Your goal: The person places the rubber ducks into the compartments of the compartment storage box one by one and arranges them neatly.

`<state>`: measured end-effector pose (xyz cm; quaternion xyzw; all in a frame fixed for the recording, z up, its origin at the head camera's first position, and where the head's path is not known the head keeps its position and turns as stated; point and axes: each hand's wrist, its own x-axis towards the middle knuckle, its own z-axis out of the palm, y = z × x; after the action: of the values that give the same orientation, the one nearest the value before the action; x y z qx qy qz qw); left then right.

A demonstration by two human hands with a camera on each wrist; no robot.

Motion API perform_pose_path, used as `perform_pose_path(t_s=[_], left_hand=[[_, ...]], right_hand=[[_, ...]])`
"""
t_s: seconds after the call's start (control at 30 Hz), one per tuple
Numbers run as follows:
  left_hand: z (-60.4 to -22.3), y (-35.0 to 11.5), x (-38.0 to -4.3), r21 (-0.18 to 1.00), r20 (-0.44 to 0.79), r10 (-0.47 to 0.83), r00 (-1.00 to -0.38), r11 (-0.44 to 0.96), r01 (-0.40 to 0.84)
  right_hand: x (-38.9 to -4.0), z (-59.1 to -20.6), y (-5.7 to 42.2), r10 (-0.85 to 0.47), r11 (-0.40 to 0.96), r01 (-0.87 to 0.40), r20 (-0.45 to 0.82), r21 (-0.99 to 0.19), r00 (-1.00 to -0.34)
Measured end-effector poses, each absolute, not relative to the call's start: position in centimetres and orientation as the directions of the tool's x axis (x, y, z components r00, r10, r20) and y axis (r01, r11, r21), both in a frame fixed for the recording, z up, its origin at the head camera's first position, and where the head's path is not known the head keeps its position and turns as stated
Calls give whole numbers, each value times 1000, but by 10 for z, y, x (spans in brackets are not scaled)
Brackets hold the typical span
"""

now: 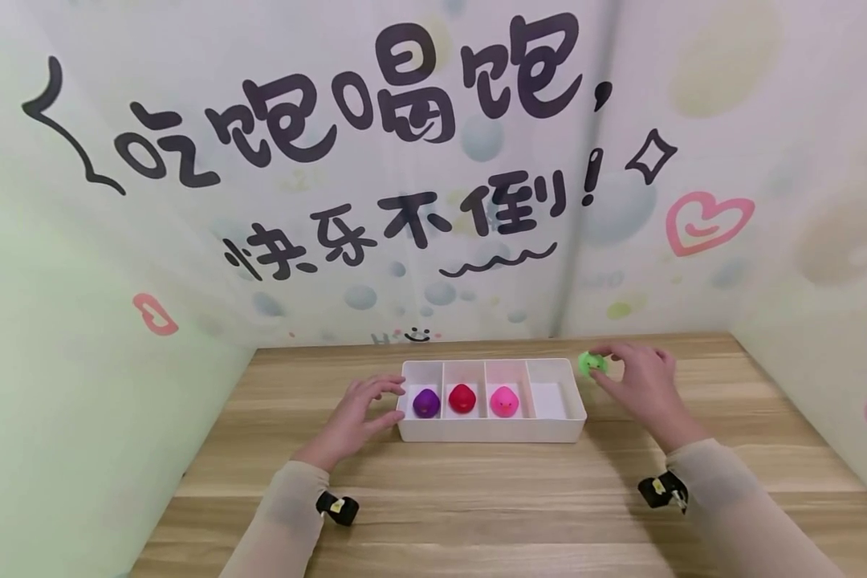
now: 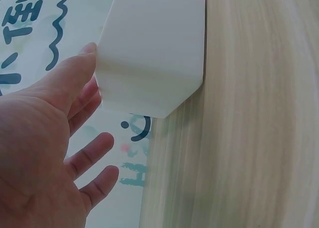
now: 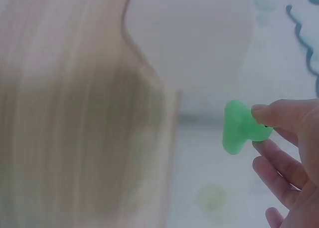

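Note:
A white divided tray (image 1: pixel 491 431) lies on the wooden table, with a purple toy duck (image 1: pixel 426 404), a red toy duck (image 1: pixel 462 398) and a pink toy duck (image 1: pixel 504 401) each in its own compartment. The rightmost compartment holds no toy. At the tray's left end is my left hand (image 1: pixel 361 413), fingers spread, thumb tip and fingertips right at the wall. In the left wrist view the tray's end (image 2: pixel 149 53) rises beside that thumb. My right hand (image 1: pixel 639 381) pinches a green toy duck (image 3: pixel 239 125) between thumb and fingers, off the tray's right end.
A printed wall (image 1: pixel 405 305) with large dark lettering stands directly behind the table (image 1: pixel 477 506). Plain side walls close in at left and right. A small black camera sits on each wrist, the left one (image 1: pixel 338 508) and the right one (image 1: pixel 662 490).

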<state>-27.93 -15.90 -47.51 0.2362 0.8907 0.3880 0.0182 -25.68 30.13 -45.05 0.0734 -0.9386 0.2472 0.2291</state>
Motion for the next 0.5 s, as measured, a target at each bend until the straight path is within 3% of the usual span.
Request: perform_pose_path(t_s=[0.5], left_hand=[[-472,-158,-279,687,163,452,-877,586,430]], right_hand=[[-252,-425,266,-88,844,-344,527,-411,-845]])
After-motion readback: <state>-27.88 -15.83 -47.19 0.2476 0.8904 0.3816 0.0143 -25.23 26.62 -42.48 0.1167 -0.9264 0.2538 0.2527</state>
